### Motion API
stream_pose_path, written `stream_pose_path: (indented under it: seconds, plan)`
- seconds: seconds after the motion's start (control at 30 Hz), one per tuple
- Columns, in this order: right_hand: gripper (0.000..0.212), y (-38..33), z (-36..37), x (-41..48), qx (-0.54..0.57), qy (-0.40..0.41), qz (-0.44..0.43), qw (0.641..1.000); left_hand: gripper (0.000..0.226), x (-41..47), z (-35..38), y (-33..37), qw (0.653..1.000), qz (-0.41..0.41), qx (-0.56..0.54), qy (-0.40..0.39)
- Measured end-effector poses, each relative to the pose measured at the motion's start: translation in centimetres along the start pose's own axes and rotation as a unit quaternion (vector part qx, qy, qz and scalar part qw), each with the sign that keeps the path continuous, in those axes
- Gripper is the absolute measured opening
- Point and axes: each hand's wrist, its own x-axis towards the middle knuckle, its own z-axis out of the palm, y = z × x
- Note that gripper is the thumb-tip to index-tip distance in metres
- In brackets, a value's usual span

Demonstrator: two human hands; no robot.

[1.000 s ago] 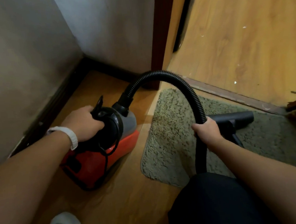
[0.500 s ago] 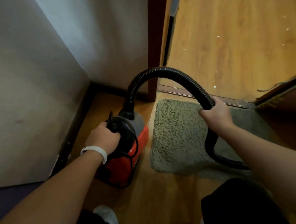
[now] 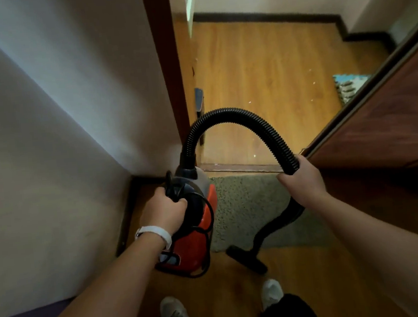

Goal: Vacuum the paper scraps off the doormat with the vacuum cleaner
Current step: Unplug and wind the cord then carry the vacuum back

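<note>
Flooring (image 3: 241, 298) of warm orange-brown wood fills the head view, running under your two pale shoes (image 3: 271, 290) and on through the doorway into the next room. A plain light wall (image 3: 48, 148) closes off your left side, with dark skirting (image 3: 125, 217) along its foot, and it ends at a dark brown door frame (image 3: 165, 60). On your right an open brown door (image 3: 390, 120) angles across the frame. A metal threshold strip (image 3: 239, 168) crosses the doorway.

The doormat (image 3: 248, 205), grey-green with a speckled pile, lies just on your side of that strip. Its pile is too mottled to tell whether any scraps sit on it. Small white paper scraps (image 3: 249, 102) dot the wood beyond the threshold, and a blue patterned mat (image 3: 349, 87) shows by the door's edge.

Your left hand (image 3: 163, 210), with a white wristband (image 3: 156, 232), grips the black top handle of the red vacuum cleaner (image 3: 194, 239), fingers curled round it. The machine is at the mat's left edge with its cord (image 3: 209, 265) looped around it.

The ribbed black hose (image 3: 226, 115) arches up from the machine and down into your right hand (image 3: 303, 178), whose fingers wrap it above the mat. Below that hand the tube drops to the floor nozzle (image 3: 246, 257), which sits at the mat's near edge, mostly on bare wood.
</note>
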Motion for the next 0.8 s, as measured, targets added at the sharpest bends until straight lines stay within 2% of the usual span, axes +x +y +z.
stream_pose_path:
  seconds: [0.2,0.37,0.53,0.67,0.8]
  plan:
    - [0.024,-7.5,-9.8,-7.9,0.112,0.037,-0.046,0.992,0.021,-7.6,-6.6,6.8,0.996,0.089,-0.012,0.011]
    - [0.018,-11.4,-15.1,-13.2,0.208,0.133,-0.084,0.965,0.016,-11.1,-9.4,10.7,0.980,0.189,-0.055,0.007]
    - [0.016,-11.3,-18.7,-18.0,0.284,0.213,-0.101,0.929,0.014,-13.9,-11.4,14.5,0.959,0.278,-0.059,0.020]
    - [0.016,-9.5,-21.6,-20.9,0.313,0.274,-0.050,0.908,0.027,-15.9,-11.5,17.2,0.931,0.362,0.010,0.044]
    - [0.013,-5.7,-24.8,-23.5,0.327,0.296,-0.036,0.897,0.017,-19.2,-9.9,20.3,0.926,0.378,0.019,0.012]
